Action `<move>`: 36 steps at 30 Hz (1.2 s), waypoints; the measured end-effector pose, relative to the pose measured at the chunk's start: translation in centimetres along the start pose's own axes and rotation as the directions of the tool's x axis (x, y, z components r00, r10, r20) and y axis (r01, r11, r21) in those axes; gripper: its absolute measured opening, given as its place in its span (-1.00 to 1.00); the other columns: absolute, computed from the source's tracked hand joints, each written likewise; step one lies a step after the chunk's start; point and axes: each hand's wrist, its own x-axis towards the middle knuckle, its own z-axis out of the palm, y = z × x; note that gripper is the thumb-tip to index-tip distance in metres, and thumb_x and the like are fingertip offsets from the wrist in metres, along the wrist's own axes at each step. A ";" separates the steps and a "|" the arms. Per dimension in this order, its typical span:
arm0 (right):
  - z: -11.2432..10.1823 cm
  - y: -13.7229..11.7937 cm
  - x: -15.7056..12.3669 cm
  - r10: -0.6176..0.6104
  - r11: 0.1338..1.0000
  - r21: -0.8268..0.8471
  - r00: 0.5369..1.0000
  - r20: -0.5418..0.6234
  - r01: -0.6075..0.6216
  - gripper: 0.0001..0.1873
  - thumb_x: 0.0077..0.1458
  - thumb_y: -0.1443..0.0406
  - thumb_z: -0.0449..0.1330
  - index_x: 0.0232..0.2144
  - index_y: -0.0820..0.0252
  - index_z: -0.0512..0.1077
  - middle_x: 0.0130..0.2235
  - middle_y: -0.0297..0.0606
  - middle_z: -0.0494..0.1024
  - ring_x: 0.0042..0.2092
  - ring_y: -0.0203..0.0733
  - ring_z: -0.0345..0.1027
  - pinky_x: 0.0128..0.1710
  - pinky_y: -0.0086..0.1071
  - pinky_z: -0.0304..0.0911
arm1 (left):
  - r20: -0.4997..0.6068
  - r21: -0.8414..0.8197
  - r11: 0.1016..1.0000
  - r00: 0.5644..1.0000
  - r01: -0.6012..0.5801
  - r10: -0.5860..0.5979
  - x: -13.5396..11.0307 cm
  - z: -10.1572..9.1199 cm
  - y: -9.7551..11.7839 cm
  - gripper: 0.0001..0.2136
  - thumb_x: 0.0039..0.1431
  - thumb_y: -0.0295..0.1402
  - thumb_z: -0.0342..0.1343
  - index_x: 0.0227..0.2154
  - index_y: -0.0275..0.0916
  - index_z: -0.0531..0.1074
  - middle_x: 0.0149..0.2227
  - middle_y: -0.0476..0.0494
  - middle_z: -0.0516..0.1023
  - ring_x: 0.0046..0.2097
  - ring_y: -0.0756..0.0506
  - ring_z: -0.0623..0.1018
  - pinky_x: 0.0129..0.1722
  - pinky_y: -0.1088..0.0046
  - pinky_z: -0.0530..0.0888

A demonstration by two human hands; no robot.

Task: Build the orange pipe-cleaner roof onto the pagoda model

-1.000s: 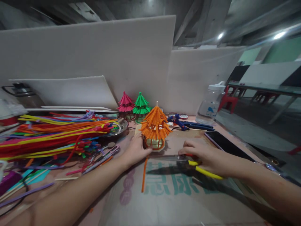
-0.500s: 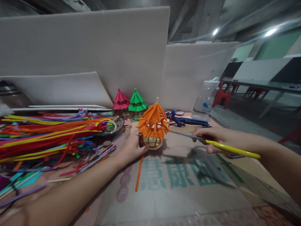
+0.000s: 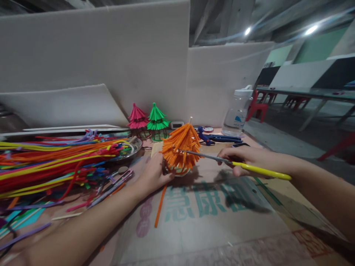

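In front of me an orange pavilion-shaped craft (image 3: 181,144) with a two-tiered fuzzy-stem roof leans slightly, a pale stick poking from its top. My left hand (image 3: 156,170) grips its round base from the left, thumb at the front. My right hand (image 3: 244,159) is closed on scissors (image 3: 210,156) with a yellow handle, seen nearly edge-on. Their metal tip reaches into the orange roof tiers; whether it cuts or only pushes the stems, I cannot tell. A loose orange stem (image 3: 160,207) lies below the craft.
Pink (image 3: 138,118) and green pavilions (image 3: 158,120) stand behind. Piled coloured pipe cleaners (image 3: 69,159) cover the left side, beside a metal dish (image 3: 135,149). A blue glue gun (image 3: 204,136), dark-handled tools (image 3: 226,139) and a water bottle (image 3: 235,114) are at the back right.
The scissors have moved left, with their tip now deeper over the orange roof. The orange craft has tilted, its roof coming forward and hiding more of its base. The camera view has shifted slightly.
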 end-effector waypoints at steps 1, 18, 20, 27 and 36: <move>0.1 0.1 0.0 -0.004 1.000 0.012 1.000 -0.003 0.004 -0.34 0.02 -0.27 0.12 -0.22 0.18 0.46 -0.32 -0.27 0.43 -0.32 -0.13 0.28 -0.34 -0.35 0.19 | 0.004 0.007 1.000 1.000 0.004 -0.005 0.0 0.0 0.1 -0.67 0.10 -0.22 0.14 -0.11 -0.27 0.35 -0.10 -0.31 0.45 -0.04 -0.31 0.45 -0.06 0.10 0.44; 0.2 -0.4 0.0 0.001 0.999 0.043 1.000 0.024 -0.002 -0.36 0.01 -0.27 0.15 -0.27 0.18 0.46 -0.35 -0.29 0.42 -0.34 -0.14 0.27 -0.36 -0.38 0.13 | 0.016 0.041 0.999 1.000 -0.022 0.021 -0.1 0.0 0.3 -0.74 0.10 -0.23 0.14 -0.19 -0.22 0.34 -0.16 -0.24 0.44 -0.10 -0.25 0.46 -0.12 0.19 0.43; 0.2 -0.4 0.0 0.004 0.999 0.047 1.000 0.022 -0.005 -0.40 0.02 -0.22 0.18 -0.25 0.18 0.46 -0.34 -0.29 0.44 -0.33 -0.14 0.28 -0.36 -0.38 0.13 | 0.022 0.031 0.999 0.999 -0.028 0.027 -0.1 -0.1 0.4 -0.71 0.10 -0.23 0.15 -0.14 -0.21 0.33 -0.13 -0.24 0.44 -0.06 -0.26 0.45 -0.09 0.18 0.43; 0.2 -0.5 0.1 0.014 0.998 0.056 0.999 0.032 -0.016 -0.48 0.03 -0.15 0.22 -0.28 0.18 0.48 -0.34 -0.29 0.47 -0.34 -0.15 0.29 -0.39 -0.40 0.10 | 0.020 0.044 0.998 0.999 -0.035 0.034 -0.1 -0.3 0.7 -0.73 0.11 -0.21 0.12 -0.18 -0.23 0.30 -0.16 -0.24 0.43 -0.10 -0.25 0.46 -0.11 0.18 0.43; 0.5 0.1 -0.1 0.021 1.000 0.011 1.000 0.018 -0.022 -0.66 0.09 0.01 0.24 -0.27 0.15 0.47 -0.38 -0.34 0.50 -0.33 -0.15 0.34 -0.36 -0.40 0.12 | 0.003 0.022 0.999 0.999 -0.049 0.049 -0.1 -0.2 0.6 -0.75 0.10 -0.21 0.11 -0.23 -0.23 0.29 -0.21 -0.22 0.44 -0.16 -0.23 0.45 -0.16 0.18 0.44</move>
